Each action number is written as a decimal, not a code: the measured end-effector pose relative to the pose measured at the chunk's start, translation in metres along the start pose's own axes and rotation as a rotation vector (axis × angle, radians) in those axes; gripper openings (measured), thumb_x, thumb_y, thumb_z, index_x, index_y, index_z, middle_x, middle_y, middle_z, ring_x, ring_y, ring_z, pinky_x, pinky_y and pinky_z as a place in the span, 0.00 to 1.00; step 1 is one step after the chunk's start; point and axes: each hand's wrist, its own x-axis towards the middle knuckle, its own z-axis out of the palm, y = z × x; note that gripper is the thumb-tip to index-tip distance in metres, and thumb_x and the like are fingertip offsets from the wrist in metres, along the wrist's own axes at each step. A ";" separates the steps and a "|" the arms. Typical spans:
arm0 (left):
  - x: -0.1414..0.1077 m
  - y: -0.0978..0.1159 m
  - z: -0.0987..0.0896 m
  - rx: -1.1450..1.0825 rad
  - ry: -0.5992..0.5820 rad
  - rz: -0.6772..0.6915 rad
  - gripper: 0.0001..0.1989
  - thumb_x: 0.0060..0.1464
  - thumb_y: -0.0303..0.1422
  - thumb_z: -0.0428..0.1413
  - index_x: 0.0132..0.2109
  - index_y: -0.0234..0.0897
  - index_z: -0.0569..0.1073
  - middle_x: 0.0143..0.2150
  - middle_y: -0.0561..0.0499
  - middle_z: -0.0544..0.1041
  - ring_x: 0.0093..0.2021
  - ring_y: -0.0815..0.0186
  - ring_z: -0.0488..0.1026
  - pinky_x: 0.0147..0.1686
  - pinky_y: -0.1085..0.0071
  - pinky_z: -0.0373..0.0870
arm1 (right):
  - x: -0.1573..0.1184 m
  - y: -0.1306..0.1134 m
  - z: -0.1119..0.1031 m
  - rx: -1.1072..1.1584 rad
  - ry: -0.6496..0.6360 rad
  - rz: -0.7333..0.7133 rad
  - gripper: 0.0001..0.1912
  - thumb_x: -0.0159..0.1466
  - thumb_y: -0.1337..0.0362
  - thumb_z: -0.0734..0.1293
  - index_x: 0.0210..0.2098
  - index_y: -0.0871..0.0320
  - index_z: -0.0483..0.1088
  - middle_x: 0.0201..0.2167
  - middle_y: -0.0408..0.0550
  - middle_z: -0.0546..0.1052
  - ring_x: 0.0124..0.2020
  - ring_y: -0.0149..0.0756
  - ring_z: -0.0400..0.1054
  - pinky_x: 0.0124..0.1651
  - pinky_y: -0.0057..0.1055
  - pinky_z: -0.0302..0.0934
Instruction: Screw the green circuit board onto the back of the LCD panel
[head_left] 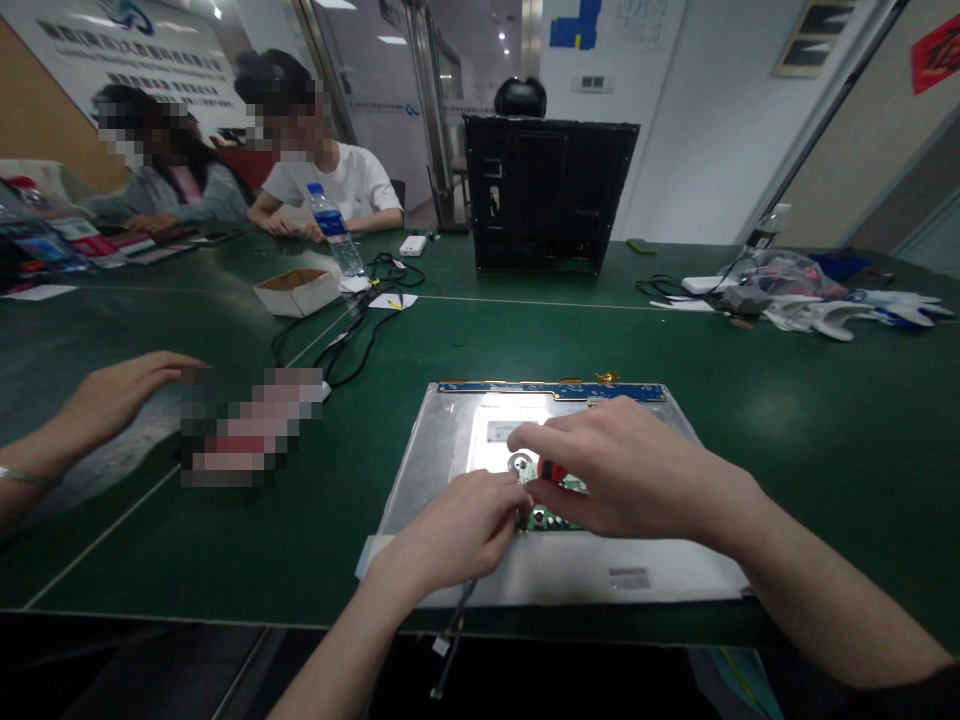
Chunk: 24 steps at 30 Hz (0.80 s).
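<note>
A flat silver display panel (425,468) lies before me near the table's front edge, with a blue circuit strip (504,389) along its far side. On its middle sits a small green circuit board (556,521), partly covered by my hands. My right hand (637,465) is closed around a red-and-black screwdriver (551,470); its tip is hidden. My left hand (469,520) is closed at the board's left edge, its fingertips meeting close to the screwdriver; what they pinch cannot be made out. Below it, dark cables (459,625) hang over the table edge.
Another person's hand (112,400) rests at the left, beside a blurred-out reddish object (251,430). Farther back are a white box (296,292), a water bottle (334,228), black cables and an upright black panel (551,195). Gloves (821,315) lie at the right.
</note>
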 end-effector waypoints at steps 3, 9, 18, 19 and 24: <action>-0.003 -0.001 0.004 0.010 0.008 -0.008 0.08 0.57 0.25 0.48 0.38 0.36 0.72 0.36 0.48 0.76 0.37 0.60 0.73 0.38 0.66 0.67 | -0.001 0.002 -0.001 0.012 -0.017 -0.017 0.07 0.64 0.66 0.61 0.42 0.58 0.65 0.31 0.45 0.76 0.27 0.31 0.64 0.29 0.30 0.45; -0.008 -0.003 0.009 -0.005 0.058 -0.005 0.09 0.58 0.26 0.48 0.39 0.37 0.73 0.37 0.48 0.76 0.38 0.59 0.73 0.39 0.65 0.67 | -0.004 0.003 -0.003 0.055 -0.045 -0.033 0.14 0.64 0.65 0.61 0.50 0.58 0.62 0.37 0.48 0.76 0.32 0.33 0.66 0.29 0.30 0.48; -0.011 -0.004 0.013 -0.001 0.103 0.002 0.08 0.57 0.24 0.47 0.38 0.37 0.71 0.35 0.49 0.75 0.35 0.62 0.72 0.35 0.68 0.65 | 0.001 -0.002 0.002 -0.068 -0.014 0.033 0.08 0.66 0.59 0.63 0.40 0.57 0.66 0.29 0.44 0.77 0.26 0.33 0.67 0.27 0.30 0.42; -0.011 -0.005 0.014 0.007 0.102 0.000 0.08 0.57 0.24 0.47 0.37 0.37 0.70 0.35 0.49 0.75 0.34 0.62 0.71 0.34 0.68 0.64 | 0.001 -0.002 0.002 -0.071 -0.018 0.036 0.07 0.66 0.59 0.62 0.39 0.57 0.66 0.29 0.44 0.77 0.26 0.33 0.66 0.27 0.30 0.41; -0.013 -0.005 0.015 -0.006 0.098 -0.019 0.09 0.56 0.23 0.47 0.38 0.37 0.70 0.35 0.50 0.74 0.35 0.62 0.71 0.34 0.69 0.64 | 0.002 -0.003 0.002 -0.066 -0.008 0.032 0.06 0.65 0.62 0.61 0.39 0.57 0.66 0.29 0.44 0.77 0.25 0.31 0.65 0.26 0.30 0.40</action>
